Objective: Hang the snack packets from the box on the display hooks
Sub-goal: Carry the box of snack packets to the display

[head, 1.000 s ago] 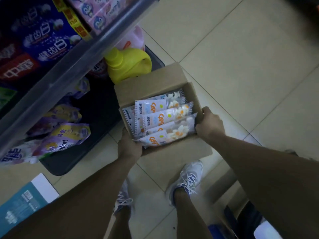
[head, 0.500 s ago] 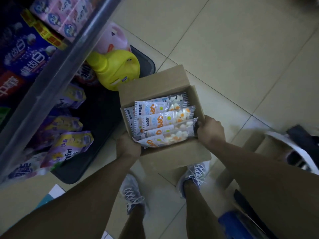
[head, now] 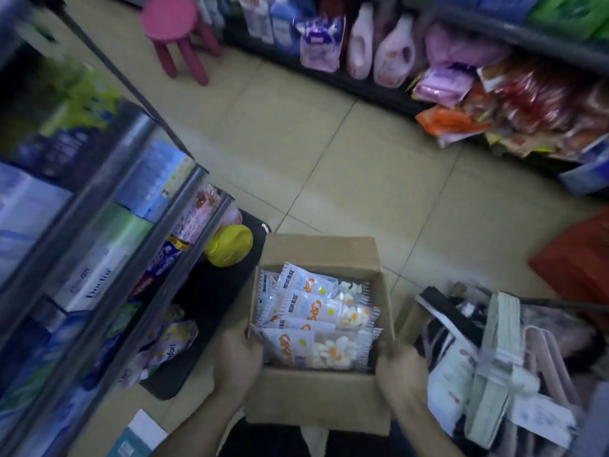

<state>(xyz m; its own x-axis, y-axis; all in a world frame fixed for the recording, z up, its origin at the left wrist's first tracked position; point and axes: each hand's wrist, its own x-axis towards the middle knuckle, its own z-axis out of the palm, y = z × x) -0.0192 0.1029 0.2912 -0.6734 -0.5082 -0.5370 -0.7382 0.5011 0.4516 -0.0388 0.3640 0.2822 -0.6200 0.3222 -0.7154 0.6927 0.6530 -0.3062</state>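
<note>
Both hands [head: 238, 361] grip rectangular cardboard box [head: 321, 399]; glossy flat snack packets [head: 321, 319] inside.

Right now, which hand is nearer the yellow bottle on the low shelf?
Left. The left hand grips the box on the side facing the yellow bottle; the right hand grips the far side.

I can read orange letters "Capa" on the snack packets [head: 316, 328] and "mfort" on a purple pouch [head: 174, 344].

Lower snack packets [head: 296, 311] lie hidden beneath others; shelves [head: 99, 225] are motion-blurred.
</note>
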